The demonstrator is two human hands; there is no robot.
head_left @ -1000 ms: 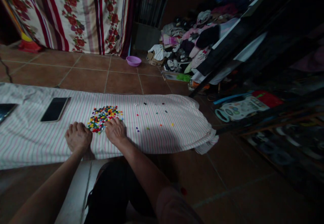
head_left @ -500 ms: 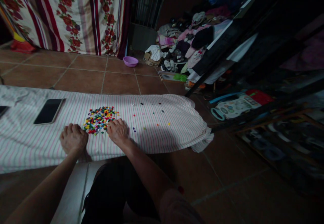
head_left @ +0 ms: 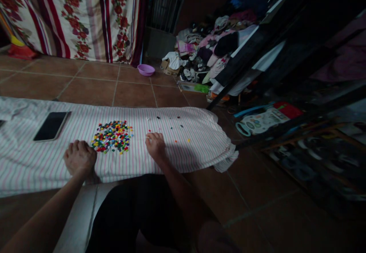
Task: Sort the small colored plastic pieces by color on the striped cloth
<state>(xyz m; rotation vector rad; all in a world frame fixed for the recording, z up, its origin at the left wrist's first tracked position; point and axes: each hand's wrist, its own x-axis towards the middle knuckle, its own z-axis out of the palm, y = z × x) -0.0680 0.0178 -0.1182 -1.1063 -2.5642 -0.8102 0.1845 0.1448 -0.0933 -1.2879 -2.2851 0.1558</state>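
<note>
A pile of small multicoloured pieces (head_left: 111, 136), like tiny blocks or beads, lies on the striped cloth (head_left: 200, 155). Just left of the pile, my left hand (head_left: 80, 157) rests on the cloth, its fingers curled under and their tips hidden. My right hand (head_left: 155, 145) is to the right of the pile, low over the cloth, with thumb and fingers pinched together. A pale speck shows at its fingertips, too small to name. Around and beyond this hand, several single pieces lie apart, among them a yellow piece (head_left: 188, 140) and an orange piece (head_left: 175, 141).
A smartphone (head_left: 52, 126) lies on the cloth at the left. Beyond, on the tiled floor, are a purple basin (head_left: 146, 70) and a heap of clothes (head_left: 206, 50). A dark slanted post (head_left: 225, 94) and a toy panel (head_left: 257, 122) stand at the right.
My right hand has moved right, from the pile's edge to the scattered pieces, with its fingers still pinched. My left hand has stayed beside the pile. The view has shifted slightly.
</note>
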